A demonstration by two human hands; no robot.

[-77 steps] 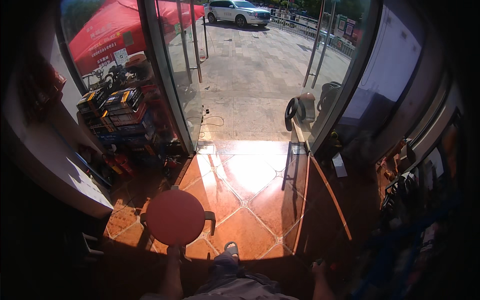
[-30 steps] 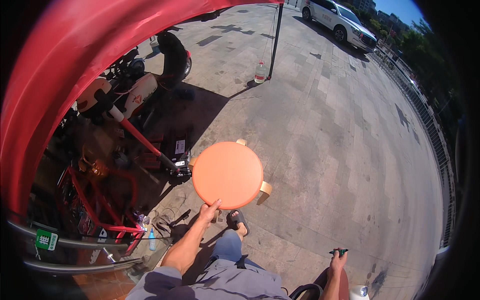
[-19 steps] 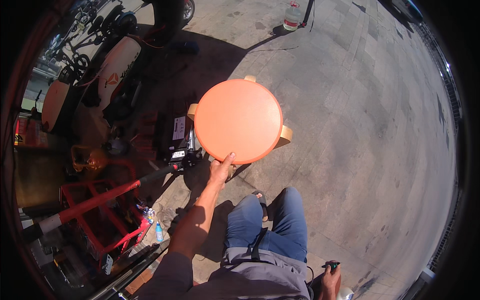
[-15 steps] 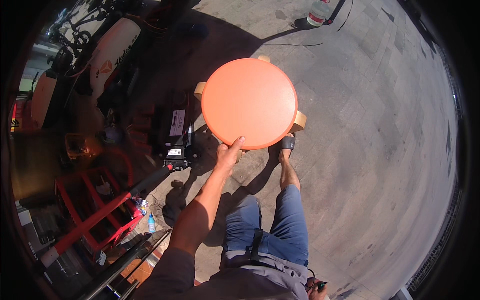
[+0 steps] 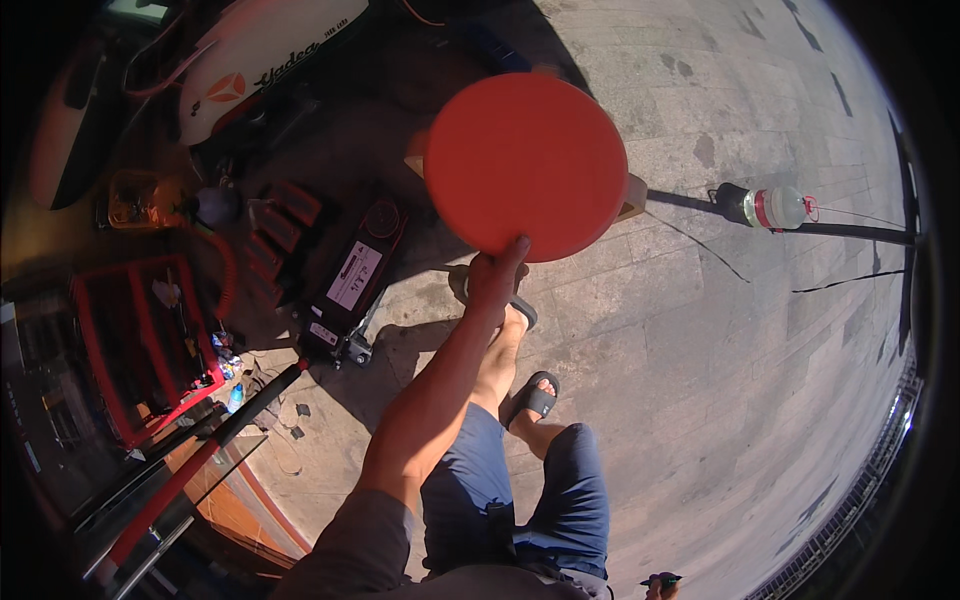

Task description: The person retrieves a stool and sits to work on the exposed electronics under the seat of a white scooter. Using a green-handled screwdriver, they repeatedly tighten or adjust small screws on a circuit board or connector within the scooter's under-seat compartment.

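Note:
My left hand (image 5: pixel 497 275) grips the near edge of a round red stool (image 5: pixel 525 160), with the thumb over the rim and the other fingers mostly hidden. The stool's seat faces up, its wooden legs (image 5: pixel 634 195) showing partly around it, and it is held out in front of me over the paving. My right hand (image 5: pixel 662 587) is at the bottom edge, closed on a small dark green object that I cannot identify. My sandalled feet (image 5: pixel 540 395) show below the stool on the pavement.
Left lie a black floor jack (image 5: pixel 350 275) with a long handle (image 5: pixel 200 470), a red cart (image 5: pixel 140 350), a blue bottle (image 5: pixel 236 398) and an orange container (image 5: pixel 140 200). A white scooter (image 5: pixel 270 60) stands beyond. A water jug (image 5: pixel 785 207) hangs by a pole (image 5: pixel 855 234) at right.
I have come out from the tiled doorway onto the paving, carrying the stool. My view has swung left and down. The stool has moved up the picture into dimmer light.

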